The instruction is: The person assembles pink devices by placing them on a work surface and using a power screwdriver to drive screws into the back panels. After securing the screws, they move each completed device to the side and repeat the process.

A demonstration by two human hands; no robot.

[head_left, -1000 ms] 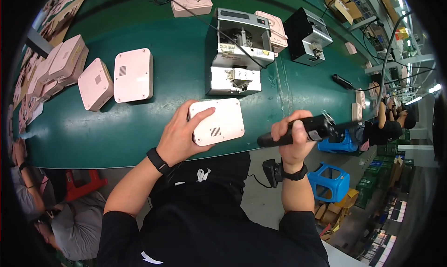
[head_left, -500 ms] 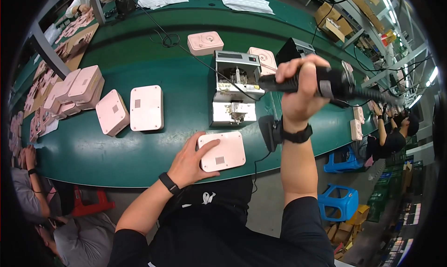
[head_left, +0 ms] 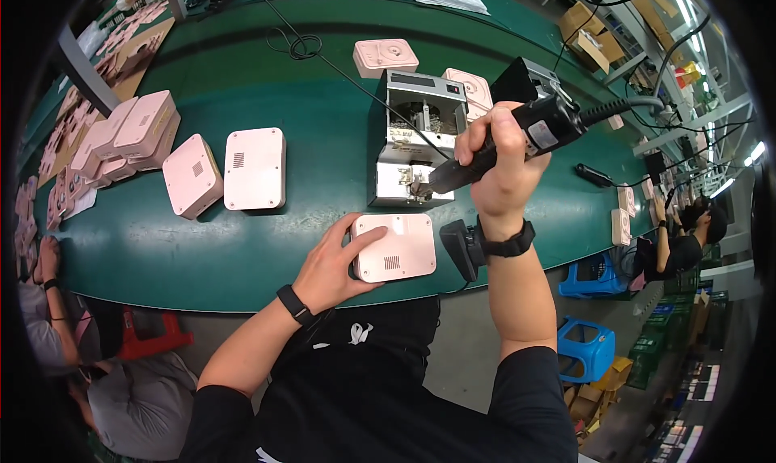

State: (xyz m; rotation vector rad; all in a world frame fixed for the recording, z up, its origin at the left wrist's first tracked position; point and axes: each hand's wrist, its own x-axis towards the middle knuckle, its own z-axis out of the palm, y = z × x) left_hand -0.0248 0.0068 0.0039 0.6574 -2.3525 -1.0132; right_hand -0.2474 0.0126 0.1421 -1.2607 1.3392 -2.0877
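A pale pink plastic case (head_left: pixel 408 249) with rounded corners lies back side up near the table's front edge. Its slotted vent and corner screw holes face upward. My left hand (head_left: pixel 327 265) grips its left side, one finger resting across the top. My right hand (head_left: pixel 509 168) is wrapped around a black electric screwdriver (head_left: pixel 554 124) with a cord at its rear end. The tool slants down to the left, its tip at the front block of a metal screw feeder (head_left: pixel 420 140). Whether a screw is on the tip is too small to tell.
Two more pink cases (head_left: pixel 255 168) lie left of my left hand, beside a stack of cases (head_left: pixel 145 124). Others (head_left: pixel 386 55) sit behind the feeder. A loose cable (head_left: pixel 347 79) crosses the green table (head_left: pixel 323 124). Co-workers sit at both sides; a blue stool (head_left: pixel 586 350) stands right.
My right hand has brought the screwdriver down and tilted it, so its tip now meets the feeder's front block. My left hand stays on the pink case.
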